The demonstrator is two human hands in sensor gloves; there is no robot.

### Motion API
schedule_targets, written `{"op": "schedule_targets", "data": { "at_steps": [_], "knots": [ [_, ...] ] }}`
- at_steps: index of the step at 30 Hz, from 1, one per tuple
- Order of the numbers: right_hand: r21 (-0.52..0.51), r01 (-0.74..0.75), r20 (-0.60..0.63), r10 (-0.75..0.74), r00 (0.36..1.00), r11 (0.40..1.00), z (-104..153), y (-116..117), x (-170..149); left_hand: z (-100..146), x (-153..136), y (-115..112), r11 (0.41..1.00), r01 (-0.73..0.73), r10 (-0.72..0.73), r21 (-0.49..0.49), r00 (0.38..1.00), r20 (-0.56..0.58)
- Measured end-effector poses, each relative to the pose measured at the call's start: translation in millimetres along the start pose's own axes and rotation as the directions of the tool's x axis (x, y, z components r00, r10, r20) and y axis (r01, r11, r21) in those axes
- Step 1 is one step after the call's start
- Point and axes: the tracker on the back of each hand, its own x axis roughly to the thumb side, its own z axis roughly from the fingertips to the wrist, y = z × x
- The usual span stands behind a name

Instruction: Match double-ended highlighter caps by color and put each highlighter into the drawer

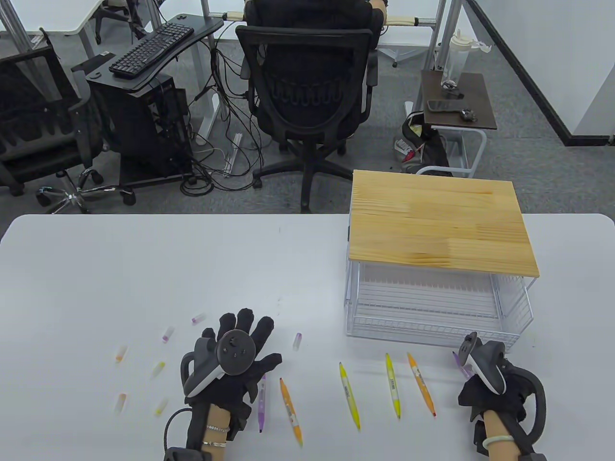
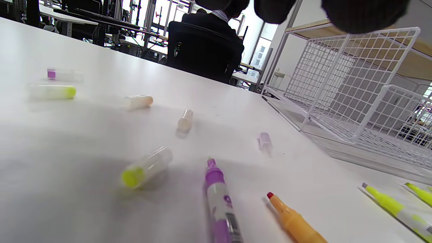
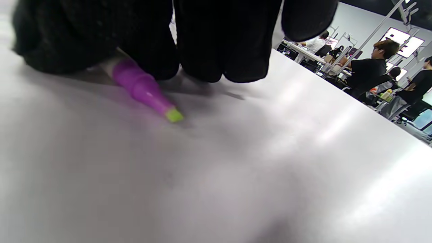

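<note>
The wire drawer [image 1: 432,307] stands pulled forward under its wooden top [image 1: 439,225] at the right of the white table [image 1: 144,269]; no highlighter is visible in its basket. Five uncapped highlighters lie in a row on the table near the front edge: a purple highlighter [image 1: 262,403] partly under the left hand [image 1: 230,360], an orange highlighter [image 1: 291,412] just beside it, two yellow highlighters [image 1: 349,394] [image 1: 392,391] and a second orange one [image 1: 421,383] toward the drawer. Loose caps are scattered left of the left hand, with one purple cap [image 1: 297,341] between that hand and the drawer. The left hand is spread flat, fingers straight, grasping nothing. The right hand [image 1: 480,379], just in front of the drawer, has its fingers curled round another purple highlighter [image 3: 141,86], whose tip touches the table; in the table view this pen is almost wholly hidden by the tracker. The far half of the table is bare. Several caps on the left are blurred, so their colours are uncertain.
</note>
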Motion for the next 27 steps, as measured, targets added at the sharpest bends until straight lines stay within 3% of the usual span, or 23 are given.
{"op": "schedule_targets", "data": {
  "at_steps": [12, 21, 27],
  "knots": [
    [-0.042, 0.170, 0.107, -0.165, 0.980, 0.985, 18, -13, -20, 4, -4, 5, 0.999, -0.035, 0.035, 0.022, 0.999, 0.009],
    [-0.155, 0.156, 0.318, -0.100, 0.943, 0.975, 68, -36, 26, 4, -4, 5, 0.999, -0.037, 0.037, 0.022, 0.999, 0.010],
    [-0.158, 0.183, 0.440, -0.097, 0.893, 0.970, 96, -45, 52, 4, -4, 6, 0.999, -0.043, 0.043, 0.029, 0.999, 0.012]
  ]
}}
